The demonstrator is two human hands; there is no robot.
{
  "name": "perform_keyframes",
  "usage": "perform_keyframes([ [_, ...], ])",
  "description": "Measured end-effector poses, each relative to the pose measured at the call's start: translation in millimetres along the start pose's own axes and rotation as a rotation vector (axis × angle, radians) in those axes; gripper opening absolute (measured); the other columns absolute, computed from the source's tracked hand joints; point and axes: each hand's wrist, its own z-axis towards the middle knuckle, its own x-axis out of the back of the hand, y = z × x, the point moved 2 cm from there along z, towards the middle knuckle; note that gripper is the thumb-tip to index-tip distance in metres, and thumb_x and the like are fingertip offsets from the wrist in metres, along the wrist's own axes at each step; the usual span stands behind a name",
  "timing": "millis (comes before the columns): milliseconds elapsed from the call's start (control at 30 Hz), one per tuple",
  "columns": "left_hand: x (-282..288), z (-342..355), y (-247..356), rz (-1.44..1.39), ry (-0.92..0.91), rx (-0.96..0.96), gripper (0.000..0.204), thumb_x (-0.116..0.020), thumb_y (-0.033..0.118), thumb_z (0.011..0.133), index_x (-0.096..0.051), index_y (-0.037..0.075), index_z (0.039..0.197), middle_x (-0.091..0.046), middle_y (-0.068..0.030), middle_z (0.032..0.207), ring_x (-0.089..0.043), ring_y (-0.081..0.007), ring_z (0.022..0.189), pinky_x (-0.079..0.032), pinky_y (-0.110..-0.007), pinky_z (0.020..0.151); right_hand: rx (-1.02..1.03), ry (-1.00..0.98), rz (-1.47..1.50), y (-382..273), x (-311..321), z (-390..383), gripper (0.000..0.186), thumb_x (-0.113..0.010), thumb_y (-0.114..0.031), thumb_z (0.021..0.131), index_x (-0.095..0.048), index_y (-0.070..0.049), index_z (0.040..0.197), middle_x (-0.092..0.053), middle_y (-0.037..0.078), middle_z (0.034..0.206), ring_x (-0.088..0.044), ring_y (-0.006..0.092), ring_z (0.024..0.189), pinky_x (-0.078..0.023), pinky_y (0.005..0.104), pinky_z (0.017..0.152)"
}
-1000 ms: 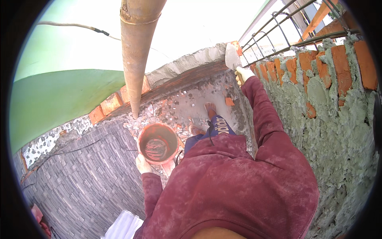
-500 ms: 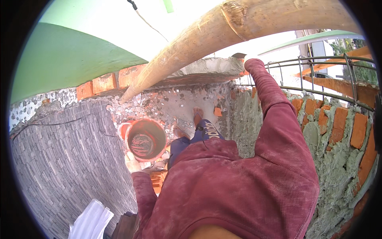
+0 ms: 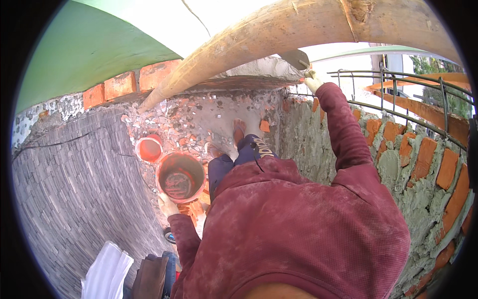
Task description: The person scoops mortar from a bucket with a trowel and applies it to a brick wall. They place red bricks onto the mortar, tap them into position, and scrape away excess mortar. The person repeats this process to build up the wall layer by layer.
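In my right hand (image 3: 313,81), stretched out over the top of the far wall, is a trowel (image 3: 295,59) with a grey metal blade; my fingers close around its handle. Wet grey mortar (image 3: 264,68) lies along the top of that wall beside the blade. My left hand (image 3: 167,205) is low down at the near left rim of a large round bucket (image 3: 181,175), fingers closed at the edge. The bucket's inside is smeared with mortar, and little shows at its bottom. A smaller red bucket (image 3: 149,149) stands just beyond it.
A thick bamboo pole (image 3: 259,37) slants across above the wall. Steel reinforcing bars (image 3: 393,77) stick out at the right, over a rough brick wall (image 3: 423,159). Rubble (image 3: 191,124) litters the ground around my feet. Clothes (image 3: 107,271) hang at the lower left.
The trowel blade has come into fuller view above the wall, with my right hand turned. The large bucket now stands apart from the smaller one, and my left hand stays at its rim.
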Motion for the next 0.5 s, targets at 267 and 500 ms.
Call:
perform_keyframes([
  [267,-12,-7,56,0.151,-0.097,-0.027,0.043,-0.051,0.039,0.109,-0.062,-0.002,0.115,-0.066,-0.0068,0.102,-0.059,-0.0156,0.087,-0.051,-0.033,0.079,-0.455,-0.194,1.340,57,-89,-61,0.040,-0.054,-0.046,0.104,-0.061,-0.007,0.106,-0.059,0.006,0.073,-0.051,0.0185,0.052,-0.041,0.0367,0.049],
  [500,7,15,72,0.156,-0.156,-0.137,0.053,-0.052,0.045,0.107,-0.064,-0.005,0.117,-0.069,-0.0114,0.107,-0.061,-0.0183,0.096,-0.049,-0.034,0.088,-0.412,-0.288,1.561,5,-117,-45,0.040,-0.051,-0.048,0.105,-0.061,-0.009,0.104,-0.058,0.003,0.073,-0.049,0.0157,0.052,-0.041,0.0348,0.048],
])
